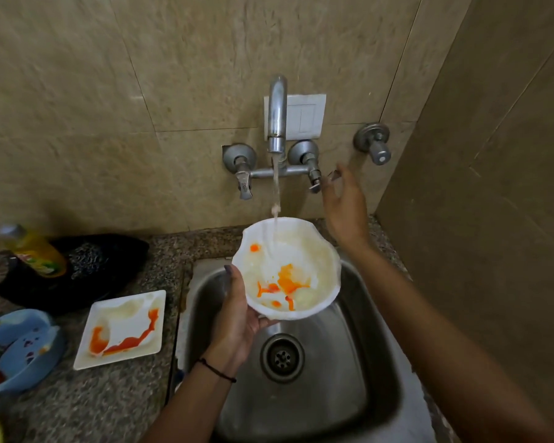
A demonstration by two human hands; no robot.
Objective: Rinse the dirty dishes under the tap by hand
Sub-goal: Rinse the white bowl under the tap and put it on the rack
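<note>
My left hand (237,311) grips a white bowl (304,251) by its left rim and holds it tilted over the steel sink (362,318). Orange sauce streaks the inside of the bowl. Water runs from the metal tap (277,113) straight into the bowl. My right hand (344,206) hovers open beside the tap's right handle (314,180), fingers spread, holding nothing. On the counter to the left lies a white square plate (122,327) smeared with orange sauce, and at the far left sit blue dishes (16,346) with stains.
A yellow dish-soap bottle (37,251) lies on a black cloth (87,270) at the back left of the granite counter (77,404). A separate wall valve (373,142) sits right of the tap. A tiled wall rises close on the right.
</note>
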